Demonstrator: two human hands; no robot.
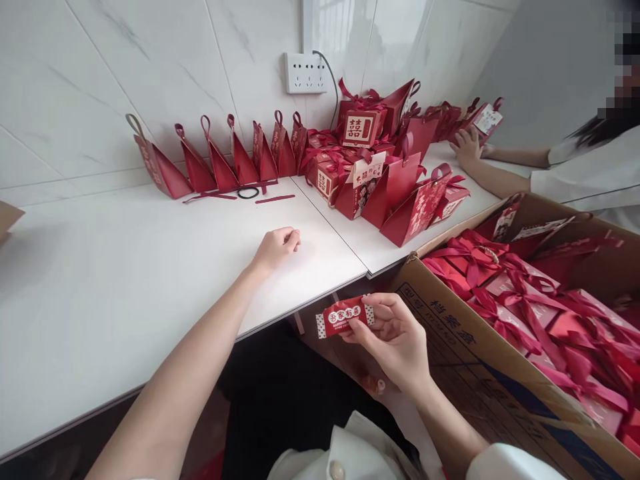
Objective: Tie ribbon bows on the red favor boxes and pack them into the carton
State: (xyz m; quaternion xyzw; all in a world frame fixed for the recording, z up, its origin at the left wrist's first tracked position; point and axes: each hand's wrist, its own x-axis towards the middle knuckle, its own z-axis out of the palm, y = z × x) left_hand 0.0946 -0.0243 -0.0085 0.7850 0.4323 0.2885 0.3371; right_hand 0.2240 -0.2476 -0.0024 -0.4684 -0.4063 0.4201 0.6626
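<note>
My right hand (395,337) pinches a small red candy packet (345,318) between thumb and fingers, just off the table's front edge. White lettering runs across its face, and both ends are white with dark dots. Resting on the white table (125,280), my left hand (278,251) is curled into a loose fist with nothing showing in it. Beyond that hand lie dark red ribbon strips (275,199) and a black ring (248,193). A row of red triangular gift boxes with loops (215,163) stands along the wall.
More red gift boxes (330,177) are piled at the back right. A large cardboard carton (450,333) on my right holds many ribboned boxes. At the far right, another person's hand (467,145) touches a red box (486,122). A socket panel (306,73) is on the wall.
</note>
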